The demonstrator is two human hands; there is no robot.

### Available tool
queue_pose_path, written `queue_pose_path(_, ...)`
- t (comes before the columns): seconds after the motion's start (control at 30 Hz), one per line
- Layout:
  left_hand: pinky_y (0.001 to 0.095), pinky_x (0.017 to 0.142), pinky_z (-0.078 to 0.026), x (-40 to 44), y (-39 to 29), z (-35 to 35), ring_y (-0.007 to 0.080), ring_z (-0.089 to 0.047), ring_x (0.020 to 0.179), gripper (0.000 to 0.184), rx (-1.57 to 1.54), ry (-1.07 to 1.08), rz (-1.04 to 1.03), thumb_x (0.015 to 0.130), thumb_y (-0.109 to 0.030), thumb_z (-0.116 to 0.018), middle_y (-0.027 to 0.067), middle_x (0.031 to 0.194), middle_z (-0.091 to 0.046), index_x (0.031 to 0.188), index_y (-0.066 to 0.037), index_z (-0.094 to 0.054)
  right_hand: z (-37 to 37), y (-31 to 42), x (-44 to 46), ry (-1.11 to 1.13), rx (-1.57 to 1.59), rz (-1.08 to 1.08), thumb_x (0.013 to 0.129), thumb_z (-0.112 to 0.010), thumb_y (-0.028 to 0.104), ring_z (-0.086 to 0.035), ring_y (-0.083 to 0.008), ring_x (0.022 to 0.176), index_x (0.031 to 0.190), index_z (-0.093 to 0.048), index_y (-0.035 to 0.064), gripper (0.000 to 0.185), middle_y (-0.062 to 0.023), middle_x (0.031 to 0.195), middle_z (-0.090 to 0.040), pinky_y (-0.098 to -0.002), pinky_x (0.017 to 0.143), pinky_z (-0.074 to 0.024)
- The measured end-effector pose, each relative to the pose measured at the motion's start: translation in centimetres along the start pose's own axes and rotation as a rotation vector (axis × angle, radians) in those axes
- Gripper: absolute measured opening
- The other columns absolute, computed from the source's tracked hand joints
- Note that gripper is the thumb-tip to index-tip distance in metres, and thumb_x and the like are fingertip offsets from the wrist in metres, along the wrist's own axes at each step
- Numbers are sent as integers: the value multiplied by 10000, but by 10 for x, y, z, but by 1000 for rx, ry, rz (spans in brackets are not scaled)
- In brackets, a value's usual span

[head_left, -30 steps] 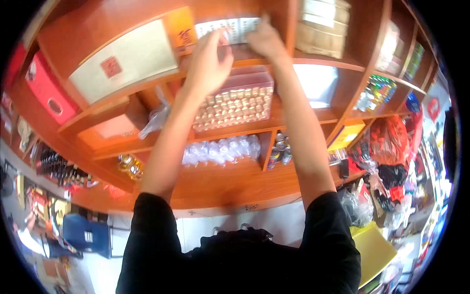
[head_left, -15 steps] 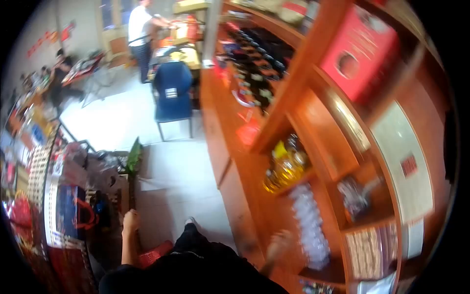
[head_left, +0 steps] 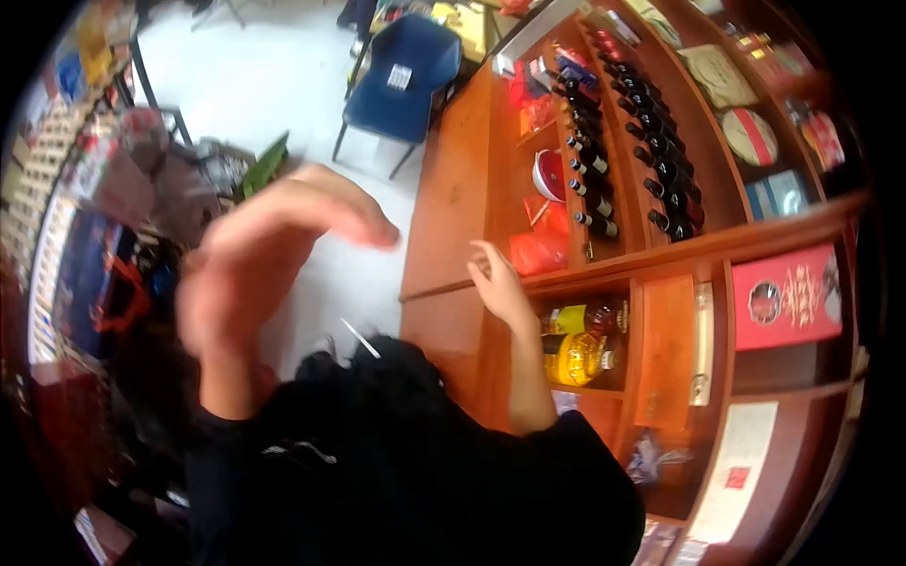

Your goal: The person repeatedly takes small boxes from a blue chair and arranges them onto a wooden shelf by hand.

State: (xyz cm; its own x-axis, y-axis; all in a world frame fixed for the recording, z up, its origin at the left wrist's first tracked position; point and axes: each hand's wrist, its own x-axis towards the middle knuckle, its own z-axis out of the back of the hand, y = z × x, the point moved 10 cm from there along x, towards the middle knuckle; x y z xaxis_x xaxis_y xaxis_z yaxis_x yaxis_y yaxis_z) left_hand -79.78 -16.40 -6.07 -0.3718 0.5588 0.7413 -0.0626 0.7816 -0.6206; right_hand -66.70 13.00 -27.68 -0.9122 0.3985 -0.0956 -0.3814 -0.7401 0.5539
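Note:
My left hand (head_left: 269,250) is raised close to the camera on the left, blurred. Its fingers stretch in a curve to the right, and nothing shows in them. Over the front edge of the wooden cabinet (head_left: 453,193) is my right hand (head_left: 497,286), fingers apart and holding nothing visible. Beside my right forearm, a bottle of yellow oil (head_left: 574,358) lies on its side in a shelf compartment. Several dark wine bottles (head_left: 665,156) lie in slanted rows farther along the shelves. A red-and-white bowl (head_left: 550,175) and a red plastic bag (head_left: 540,253) sit near my right fingertips.
A blue chair (head_left: 403,71) stands on the pale floor ahead, against the cabinet's far end. On the right shelf is a pink-red box (head_left: 788,297). Bags and a dark blue box (head_left: 85,274) crowd the left side, with a green leaf (head_left: 267,164) jutting out beside the walkway.
My view has turned down and nearer the shelves. Both hands have come up from low at my sides, the left now large before the camera. The chair appears closer.

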Motion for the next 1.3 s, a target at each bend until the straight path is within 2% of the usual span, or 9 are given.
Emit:
queue_pose_path(0.13,395,902,-451,14,-35,-43,285,-569,1012,775,-376,389,-186,905,-631,-346,207,1042,-593,1090,84,-581,-67,-9,31,260,-2,38,880,-583,170,-580,-288,986,1279,-464,61,430,-181,1166,-553,-363,895,-451)
queue_pose_path(0.23,395,899,-454,30,-7,-60,284,-571,1009,764,-457,512,-134,904,-624,-357,204,1042,-594,1095,82,-577,-107,-31,49,454,57,1,881,-579,191,-578,-290,1012,1295,-459,75,446,-189,1209,-538,-369,902,-450)
queue_pose_path(0.33,395,897,-456,56,35,-67,282,-574,1005,753,-501,587,-73,903,-618,-368,202,1043,-595,1100,79,-574,-106,-56,83,490,78,-94,889,-548,215,-496,-358,1179,1296,-450,25,459,-237,1274,-499,-383,983,-403)
queue_pose_path(0.4,395,895,-458,79,68,-68,281,-576,1002,746,-518,624,-30,903,-614,-376,201,1043,-596,1103,77,-572,-99,-89,113,463,112,-132,887,-552,223,-494,-361,1180,1296,-450,25,465,-236,1269,-506,-385,985,-401)
queue_pose_path(0.8,395,884,-470,241,248,-51,273,-586,987,706,-614,841,205,899,-589,-421,192,1045,-600,1123,66,-559,-50,-271,258,256,141,-272,877,-567,229,-519,-349,1150,1256,-481,39,433,-249,1214,-543,-421,964,-418)
queue_pose_path(1.03,395,878,-477,304,297,-11,269,-593,979,686,-623,849,230,898,-575,-447,186,1046,-603,1135,60,-551,-61,-287,303,353,236,-387,879,-572,215,-577,-323,1049,1256,-484,39,425,-221,1127,-591,-392,891,-453)
queue_pose_path(1.17,394,874,-481,325,319,40,267,-596,974,675,-607,819,272,896,-567,-462,183,1047,-604,1141,56,-546,-68,-274,338,423,150,-365,891,-564,228,-607,-272,973,1278,-478,55,433,-174,1049,-631,-354,840,-472)
queue_pose_path(1.27,394,872,-483,336,343,94,265,-599,970,667,-604,755,312,896,-561,-473,181,1047,-605,1146,53,-543,-81,-270,368,462,267,-433,856,-602,245,-607,-317,985,1221,-524,45,423,-195,1035,-632,-379,852,-468)
queue_pose_path(1.3,394,871,-484,338,355,116,264,-600,969,664,-599,719,326,895,-559,-477,180,1048,-606,1148,52,-542,-81,-267,380,445,260,-404,866,-598,228,-618,-279,896,1228,-524,60,406,-172,979,-634,-357,794,-481)
